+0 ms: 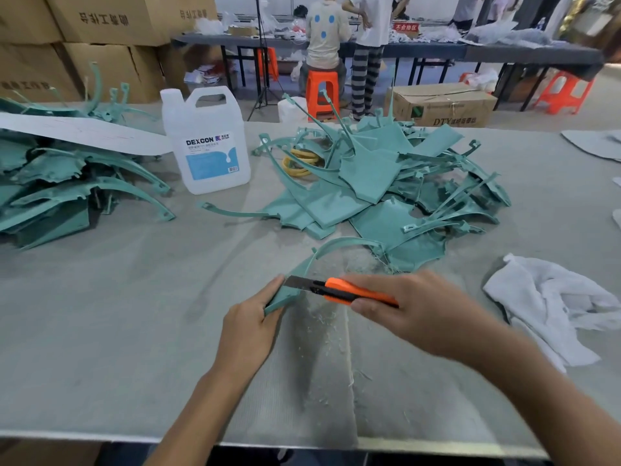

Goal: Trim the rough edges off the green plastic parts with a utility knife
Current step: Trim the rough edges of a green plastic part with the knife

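Green plastic part (285,294) sits well in front of the white jug (206,142), low over the table. Its near end is gripped by the left hand (250,327), fingers curled round it. The blade of the orange utility knife (349,290) lies on the part's upper edge, its handle wrapped in the right hand (420,314), so we're mid-trim on this piece, I'd say. Next call: a steady, shallow stroke along that edge, blade kept clear of the left thumb. The grey table (100,331) carries pale shavings (322,327) in front of the jug, a heap of green parts (50,183) left of it, a bigger heap (386,183) right of it, and a white cloth (551,304) far right. Beyond the jug are cardboard boxes (100,28) and people at another bench.
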Demonstrator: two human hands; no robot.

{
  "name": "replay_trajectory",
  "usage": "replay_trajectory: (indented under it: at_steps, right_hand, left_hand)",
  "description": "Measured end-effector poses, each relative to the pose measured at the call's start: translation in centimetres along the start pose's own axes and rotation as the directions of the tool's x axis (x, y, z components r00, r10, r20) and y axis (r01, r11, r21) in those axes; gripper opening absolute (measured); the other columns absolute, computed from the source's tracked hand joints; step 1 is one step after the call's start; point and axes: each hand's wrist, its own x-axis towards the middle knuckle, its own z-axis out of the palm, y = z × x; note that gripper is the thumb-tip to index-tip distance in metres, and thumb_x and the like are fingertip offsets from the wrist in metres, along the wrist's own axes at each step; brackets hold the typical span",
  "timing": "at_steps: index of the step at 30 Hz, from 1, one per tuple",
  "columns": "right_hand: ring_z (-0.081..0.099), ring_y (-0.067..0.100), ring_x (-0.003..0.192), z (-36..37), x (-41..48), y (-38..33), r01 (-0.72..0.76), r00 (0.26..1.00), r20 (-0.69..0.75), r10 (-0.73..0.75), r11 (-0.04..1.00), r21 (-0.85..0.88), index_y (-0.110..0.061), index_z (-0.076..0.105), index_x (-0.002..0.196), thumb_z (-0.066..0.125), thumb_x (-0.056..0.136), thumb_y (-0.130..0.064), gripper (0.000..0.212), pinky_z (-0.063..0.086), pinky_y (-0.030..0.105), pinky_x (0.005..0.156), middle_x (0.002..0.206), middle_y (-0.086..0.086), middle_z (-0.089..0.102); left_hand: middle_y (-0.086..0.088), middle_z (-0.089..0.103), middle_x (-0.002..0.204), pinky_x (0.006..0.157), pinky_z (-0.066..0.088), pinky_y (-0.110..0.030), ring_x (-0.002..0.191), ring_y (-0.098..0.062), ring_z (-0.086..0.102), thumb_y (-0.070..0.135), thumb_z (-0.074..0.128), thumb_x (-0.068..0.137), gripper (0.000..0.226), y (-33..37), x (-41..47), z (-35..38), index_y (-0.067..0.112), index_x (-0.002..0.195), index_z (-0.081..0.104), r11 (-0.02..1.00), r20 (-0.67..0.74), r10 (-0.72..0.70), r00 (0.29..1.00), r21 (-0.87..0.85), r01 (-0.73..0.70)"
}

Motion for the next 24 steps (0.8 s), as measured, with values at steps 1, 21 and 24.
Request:
replay_trajectory:
  at_steps: [1, 21, 24]
  right_hand:
    - [0.056, 0.001, 0.051, -1.0, 0.8, 0.3, 0.008, 1.000, 0.025, -0.007, 0.999, -0.041, -0.070, 0.023, 0.139, 0.042, 0.098, -0.063, 0.045, 0.043, 0.018, 0.051, 0.064, -0.015, 0.060]
    - [0.058, 0.007, 0.051, 5.4, -0.2, 0.9, -0.020, 0.981, -0.155, 0.120, 0.847, 0.531, -0.075, 0.039, 0.129, 0.051, 0.097, -0.052, 0.041, 0.050, 0.022, 0.044, 0.081, -0.014, 0.069]
    - [0.062, 0.008, 0.058, 6.9, -1.5, -0.9, 0.003, 0.981, -0.175, 0.088, 0.885, 0.466, -0.064, 0.040, 0.140, 0.051, 0.099, -0.051, 0.044, 0.054, 0.034, 0.058, 0.075, -0.005, 0.069]
  left_hand:
    - [0.006, 0.073, 0.119, 0.073, 0.042, -0.008, 0.102, -0.016, 0.068, 0.036, 0.064, 0.097, 0.041, 0.0, -0.1, 0.0, 0.040, 0.138, 0.059, 1.000, -0.003, 0.002, 1.000, 0.001, -0.002]
    - [0.013, 0.067, 0.128, 0.092, 0.053, -0.026, 0.110, -0.007, 0.066, 0.033, 0.064, 0.097, 0.038, -0.3, 0.1, 0.4, 0.038, 0.135, 0.061, 0.996, -0.055, -0.024, 0.998, -0.082, 0.019]
    - [0.012, 0.067, 0.127, 0.089, 0.052, -0.025, 0.110, -0.008, 0.066, 0.032, 0.064, 0.097, 0.039, -0.3, 0.1, 0.5, 0.040, 0.135, 0.061, 0.997, -0.065, -0.038, 0.997, -0.076, 0.033]
